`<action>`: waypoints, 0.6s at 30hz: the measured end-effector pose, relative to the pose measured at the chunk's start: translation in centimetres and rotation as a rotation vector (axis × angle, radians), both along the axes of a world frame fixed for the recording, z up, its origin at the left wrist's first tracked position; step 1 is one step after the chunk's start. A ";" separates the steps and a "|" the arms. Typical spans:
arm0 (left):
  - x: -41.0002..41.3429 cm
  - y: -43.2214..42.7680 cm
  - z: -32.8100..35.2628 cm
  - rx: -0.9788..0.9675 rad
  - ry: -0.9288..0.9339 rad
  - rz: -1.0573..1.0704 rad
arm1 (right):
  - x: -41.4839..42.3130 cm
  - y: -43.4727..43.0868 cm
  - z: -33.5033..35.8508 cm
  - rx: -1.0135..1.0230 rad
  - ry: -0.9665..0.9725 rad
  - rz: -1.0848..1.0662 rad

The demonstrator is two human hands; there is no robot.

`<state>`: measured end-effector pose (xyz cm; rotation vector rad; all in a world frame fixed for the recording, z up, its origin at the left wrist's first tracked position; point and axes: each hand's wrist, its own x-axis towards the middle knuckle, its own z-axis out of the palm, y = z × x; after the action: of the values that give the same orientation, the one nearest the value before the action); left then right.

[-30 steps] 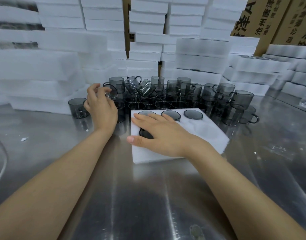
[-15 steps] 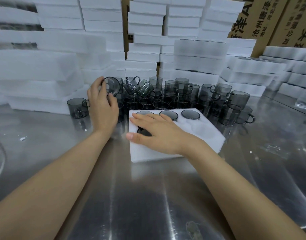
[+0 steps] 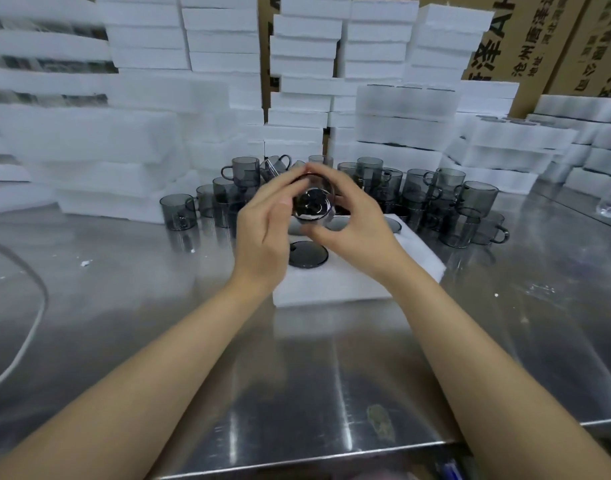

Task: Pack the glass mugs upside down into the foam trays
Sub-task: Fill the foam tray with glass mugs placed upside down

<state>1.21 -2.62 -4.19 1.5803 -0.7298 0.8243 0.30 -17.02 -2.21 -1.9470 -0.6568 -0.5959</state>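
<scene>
— Held mug [image 3: 312, 202] first: where is it?

— Up in the air above the foam tray [image 3: 331, 285], between both hands. It is smoky grey glass, round and glossy, tipped so that one circular end faces the camera. I cannot tell whether that end is the mouth or the base.

— And the hands?

— The left hand [image 3: 262, 233] grasps the left side with curled fingers. The right hand [image 3: 356, 220] grasps the right side, with the thumb underneath and the fingers arched over the top.

— What is the tray like?

— It is a thick white block of grainy foam, roughly square, lying flat on the table [image 3: 297, 375]. A packed mug [image 3: 308, 255] sits upside down in the near left hole, and only its dark round base shows. Another base [image 3: 390, 225] shows in the far row, just right of the right hand. The hands hide the rest of that row.

— Any more glass?

— Loose mugs [image 3: 418, 192] crowd just behind the tray. They are the same grey glass, straight-sided with loop handles. Most stand upright, some on top of others, and a couple at the back are tilted. An end mug [image 3: 177, 211] stands at the far left of the group.

— And the table?

— Brushed steel, shiny enough to reflect both forearms. A pale cable [image 3: 30, 323] curves across its left side, with white crumbs [image 3: 85, 263] near it.

— Behind all that?

— Foam stacks [image 3: 151, 140], flat white slabs piled high in columns. Brown cardboard boxes [image 3: 525, 39] with printed characters stand at the upper right.
</scene>
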 end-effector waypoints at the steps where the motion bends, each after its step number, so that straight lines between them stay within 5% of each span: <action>1: 0.1 -0.1 0.1 -0.060 0.027 -0.039 | 0.0 -0.3 0.1 0.034 0.037 -0.011; 6: 1.3 0.2 -1.0 -0.317 0.245 -0.074 | 0.7 -2.4 0.6 0.235 0.305 0.024; 11: 2.6 0.5 -2.2 -0.223 0.491 -0.135 | 0.5 -3.5 1.0 0.037 0.311 -0.059; 18: 3.1 0.8 -2.2 -0.094 0.558 -0.187 | -0.2 -5.2 1.4 -0.203 0.277 -0.215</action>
<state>4.32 -1.80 -6.42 1.5291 -0.4154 0.2508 0.11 -22.24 -0.78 -2.2568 -0.3468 -0.3881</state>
